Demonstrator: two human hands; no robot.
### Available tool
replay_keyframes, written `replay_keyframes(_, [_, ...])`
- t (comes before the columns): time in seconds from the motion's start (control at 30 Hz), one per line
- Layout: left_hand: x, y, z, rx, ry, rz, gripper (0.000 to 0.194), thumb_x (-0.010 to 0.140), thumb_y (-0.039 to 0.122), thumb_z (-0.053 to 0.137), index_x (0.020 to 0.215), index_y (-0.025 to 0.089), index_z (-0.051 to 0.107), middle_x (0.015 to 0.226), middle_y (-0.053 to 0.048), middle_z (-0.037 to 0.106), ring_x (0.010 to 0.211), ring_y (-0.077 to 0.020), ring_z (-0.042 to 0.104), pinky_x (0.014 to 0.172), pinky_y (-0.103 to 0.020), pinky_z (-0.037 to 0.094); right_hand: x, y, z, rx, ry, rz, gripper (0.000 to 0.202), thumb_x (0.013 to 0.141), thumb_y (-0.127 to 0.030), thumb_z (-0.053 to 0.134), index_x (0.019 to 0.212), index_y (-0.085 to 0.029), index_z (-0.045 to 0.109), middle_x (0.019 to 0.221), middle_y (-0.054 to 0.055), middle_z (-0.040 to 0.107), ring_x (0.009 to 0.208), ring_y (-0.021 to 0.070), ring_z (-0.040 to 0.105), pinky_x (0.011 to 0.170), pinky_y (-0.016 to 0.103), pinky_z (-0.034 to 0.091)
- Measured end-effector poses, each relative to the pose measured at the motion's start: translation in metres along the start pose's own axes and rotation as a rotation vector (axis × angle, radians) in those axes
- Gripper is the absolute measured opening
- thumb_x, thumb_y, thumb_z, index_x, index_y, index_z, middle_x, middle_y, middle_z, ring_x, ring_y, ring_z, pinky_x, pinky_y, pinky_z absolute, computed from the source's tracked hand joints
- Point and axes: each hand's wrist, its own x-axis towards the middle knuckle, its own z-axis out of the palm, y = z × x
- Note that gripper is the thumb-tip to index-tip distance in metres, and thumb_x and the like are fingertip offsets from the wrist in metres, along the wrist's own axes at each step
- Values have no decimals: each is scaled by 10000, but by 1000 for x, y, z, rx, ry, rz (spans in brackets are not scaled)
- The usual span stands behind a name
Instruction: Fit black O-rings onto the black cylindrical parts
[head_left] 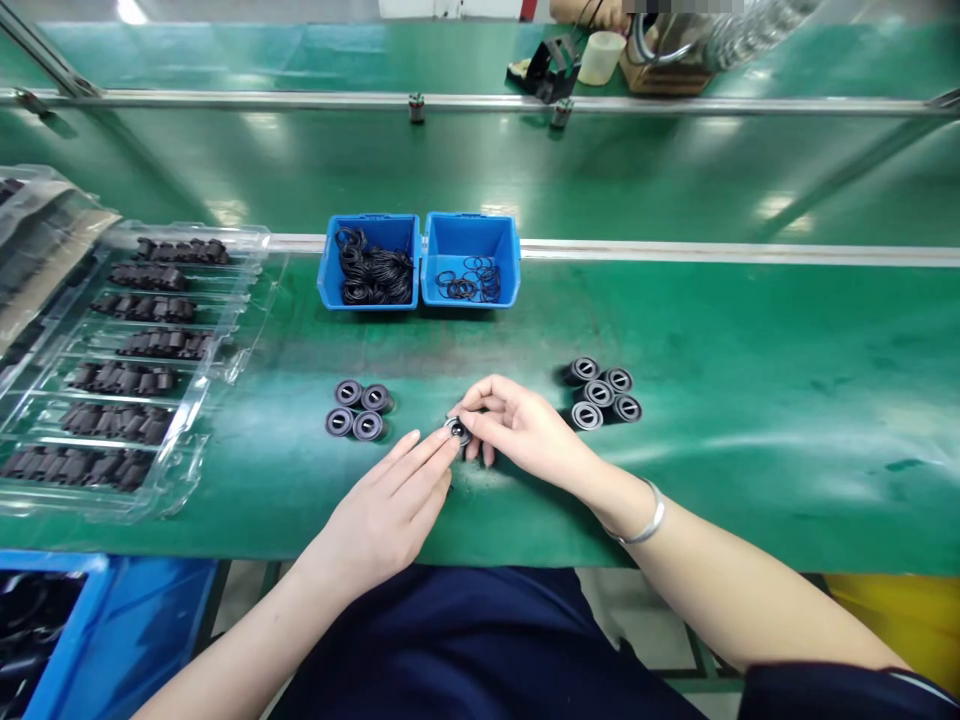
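Reference point: the small round dark part (457, 430), held between both hands over the green table (750, 350); contact with the surface not discernible. Right hand (519, 428) pinches the part from its right; fingertips of left hand (386, 512) touch it from the near left. Left of the part: four dark cylinders (358, 409), clustered; farther left, a clear tray (244, 240) with rows of dark pieces. Right of it: five similar cylinders (600, 393). Beyond it: two adjacent blue bins (469, 235), both containing black rings (379, 275).
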Motion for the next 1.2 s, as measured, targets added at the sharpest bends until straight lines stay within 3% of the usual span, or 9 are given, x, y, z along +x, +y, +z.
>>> replay_keyframes(0.2, [-12,3,-4,36,-40,20,333,930,6,435,1198,-1,633,1392,-223,561,1372,-352,457,1154,-527,394,4,0,6,216,-142,141,302,889,-395,684,982,-131,570,802,63,675,642,167,695,481,226,565])
replay_keyframes(0.37, [-18,7,-4,55,-12,1,304,921,23,500,1193,-6,634,1387,-227,564,1376,-344,455,1169,-497,379,6,-4,8,220,-174,190,277,881,-364,700,956,-125,582,758,50,672,625,151,691,511,225,586])
replay_keyframes(0.77, [-17,1,-9,68,-83,29,310,967,54,427,1184,43,648,1414,-176,557,1372,-293,473,1123,-411,364,24,-13,8,133,-247,341,185,827,-237,746,862,-144,589,682,7,657,499,136,669,415,191,555])
replay_keyframes(0.97, [-20,3,-6,54,-94,-11,290,978,75,427,1141,76,667,1433,-143,549,1386,-288,452,1094,-412,343,15,-6,10,270,-157,315,117,874,-205,665,938,-108,652,679,33,669,519,115,652,462,175,536])
replay_keyframes(1.2, [-17,8,-4,75,-113,-23,316,971,71,411,1156,89,666,1452,-145,529,1389,-294,448,1013,-391,393,-16,5,20,503,-42,218,265,914,-147,583,1156,-95,679,814,45,690,682,98,631,685,222,544])
